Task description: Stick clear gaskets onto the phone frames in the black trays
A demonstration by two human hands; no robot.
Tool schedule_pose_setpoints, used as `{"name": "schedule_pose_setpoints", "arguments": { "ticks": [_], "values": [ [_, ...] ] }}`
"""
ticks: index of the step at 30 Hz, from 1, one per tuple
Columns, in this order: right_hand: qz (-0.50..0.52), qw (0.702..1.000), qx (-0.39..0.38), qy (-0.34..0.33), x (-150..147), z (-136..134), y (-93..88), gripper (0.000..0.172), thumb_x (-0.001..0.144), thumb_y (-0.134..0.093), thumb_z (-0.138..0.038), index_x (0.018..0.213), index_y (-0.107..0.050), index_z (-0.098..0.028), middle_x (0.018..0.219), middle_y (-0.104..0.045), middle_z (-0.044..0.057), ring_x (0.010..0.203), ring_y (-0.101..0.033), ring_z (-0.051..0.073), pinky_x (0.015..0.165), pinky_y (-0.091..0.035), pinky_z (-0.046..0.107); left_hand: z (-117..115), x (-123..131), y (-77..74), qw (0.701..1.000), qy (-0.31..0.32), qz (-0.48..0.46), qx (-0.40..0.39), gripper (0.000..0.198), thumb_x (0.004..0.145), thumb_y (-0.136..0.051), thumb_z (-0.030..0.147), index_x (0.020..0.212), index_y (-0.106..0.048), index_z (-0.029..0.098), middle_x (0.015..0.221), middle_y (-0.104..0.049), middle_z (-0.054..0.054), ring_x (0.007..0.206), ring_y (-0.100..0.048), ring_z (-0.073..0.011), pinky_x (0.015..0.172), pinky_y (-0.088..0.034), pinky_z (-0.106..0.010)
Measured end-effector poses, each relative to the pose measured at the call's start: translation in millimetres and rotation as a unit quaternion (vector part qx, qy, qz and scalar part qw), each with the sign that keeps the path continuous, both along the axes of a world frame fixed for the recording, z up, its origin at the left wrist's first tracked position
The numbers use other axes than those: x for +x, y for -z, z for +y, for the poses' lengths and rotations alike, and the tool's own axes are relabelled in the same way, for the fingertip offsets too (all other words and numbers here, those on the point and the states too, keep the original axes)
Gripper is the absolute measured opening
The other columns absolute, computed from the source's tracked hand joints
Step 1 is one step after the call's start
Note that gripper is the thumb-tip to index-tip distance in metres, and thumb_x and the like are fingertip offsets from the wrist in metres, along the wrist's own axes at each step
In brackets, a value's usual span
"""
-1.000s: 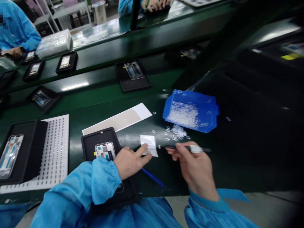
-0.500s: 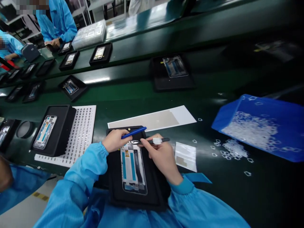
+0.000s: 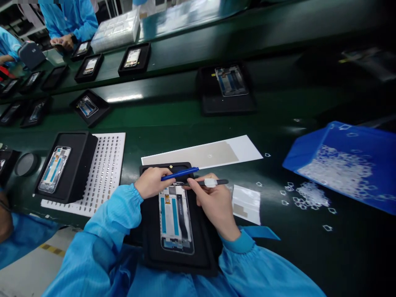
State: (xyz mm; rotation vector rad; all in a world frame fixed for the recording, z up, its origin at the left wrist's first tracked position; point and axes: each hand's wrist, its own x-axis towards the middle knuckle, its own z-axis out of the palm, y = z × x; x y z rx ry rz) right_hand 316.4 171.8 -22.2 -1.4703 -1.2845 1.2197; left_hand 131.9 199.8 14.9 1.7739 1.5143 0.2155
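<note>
An opened phone body (image 3: 175, 220) lies in a black foam tray (image 3: 201, 247) at the table edge, its metal frame and two blue strips showing. At the phone's top end, my left hand (image 3: 152, 182) is closed around a blue pen-like stick (image 3: 181, 173) that points up and right. My right hand (image 3: 215, 204) pinches dark tweezers (image 3: 221, 182) with a white wrap, their tips over the top of the phone, close to the left fingers. What the tips touch is too small to make out.
Behind the tray lies a white sheet with a beige strip (image 3: 216, 152). To the right are a small clear packet (image 3: 246, 204), loose clear rings (image 3: 312, 195) and a blue bag (image 3: 371, 161). Stacked phone trays (image 3: 77, 169) rest on a white perforated board (image 3: 108, 165) at left. A co-worker (image 3: 69, 20) sits beyond.
The view has shifted slightly, so the table things appear displaced. Both hands keep their grips at the phone's top end, with the tweezers lying a little flatter.
</note>
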Motion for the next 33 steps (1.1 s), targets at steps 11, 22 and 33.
{"name": "schedule_pose_setpoints", "arguments": {
  "ticks": [11, 22, 33],
  "values": [
    [-0.033, 0.999, 0.03, -0.011, 5, -4, 2.3, 0.036, 0.084, -0.064, -0.054, 0.077, -0.051, -0.021, 0.043, -0.051, -0.004, 0.042, -0.057, 0.017, 0.041, -0.04, 0.024, -7, 12, -5.3, 0.992, 0.004, 0.128, 0.016, 0.02, 0.088, -0.059, 0.038, 0.099, -0.069, 0.024, 0.087, -0.073, 0.0, 0.081, -0.066, -0.0203, 0.068, -0.045, -0.027],
    [-0.154, 0.977, 0.143, -0.023, -1, -4, -1.9, 0.035, 0.086, -0.058, -0.053, 0.073, -0.055, -0.02, 0.049, -0.049, -0.004, 0.038, -0.045, 0.012, 0.045, -0.035, 0.027, -4, 14, -5.5, 0.989, 0.0, 0.149, 0.014, 0.023, 0.087, -0.059, 0.039, 0.101, -0.07, 0.025, 0.089, -0.074, -0.002, 0.086, -0.069, -0.0241, 0.074, -0.049, -0.03],
    [0.013, 0.981, 0.167, 0.101, 5, -22, 5.2, 0.037, 0.087, -0.055, -0.055, 0.077, -0.057, -0.02, 0.072, -0.06, 0.003, 0.066, -0.061, 0.018, 0.064, -0.052, 0.03, -121, -45, 8.3, 0.953, -0.228, 0.023, 0.197, 0.036, 0.088, -0.057, 0.043, 0.117, -0.066, 0.024, 0.109, -0.069, -0.007, 0.101, -0.067, -0.0249, 0.088, -0.055, -0.036]
  ]
}}
